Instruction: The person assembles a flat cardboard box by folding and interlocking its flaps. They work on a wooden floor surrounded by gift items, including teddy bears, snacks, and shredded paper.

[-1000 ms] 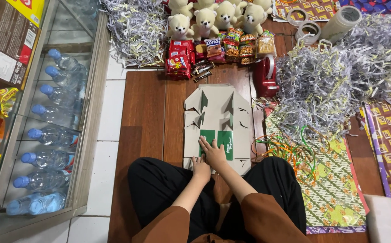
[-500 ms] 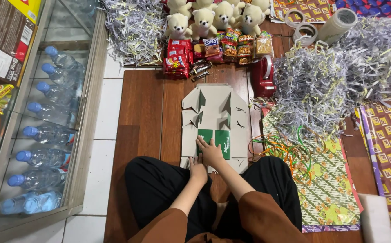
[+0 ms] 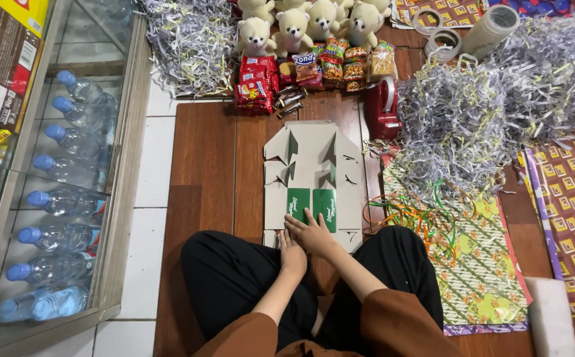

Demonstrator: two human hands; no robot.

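A flat, unfolded grey cardboard box blank (image 3: 310,175) lies on the wooden floor in front of my crossed legs. Two green flaps (image 3: 312,201) are folded in on its near part. My right hand (image 3: 314,233) lies flat on the blank's near edge, fingers spread, fingertips at the green flaps. My left hand (image 3: 292,252) rests just beside it on the near edge, partly tucked under the right hand. Neither hand grips anything.
Snack packets (image 3: 314,69) and teddy bears (image 3: 307,23) line the far side. A red tape dispenser (image 3: 383,109) stands right of the blank. Shredded paper (image 3: 472,119), ribbons (image 3: 413,215) and patterned wrapping paper (image 3: 479,277) fill the right. A glass cabinet of water bottles (image 3: 62,198) stands left.
My view has shifted slightly. Both hands stay on the blank's near edge, the left one drawn a little closer under the right.
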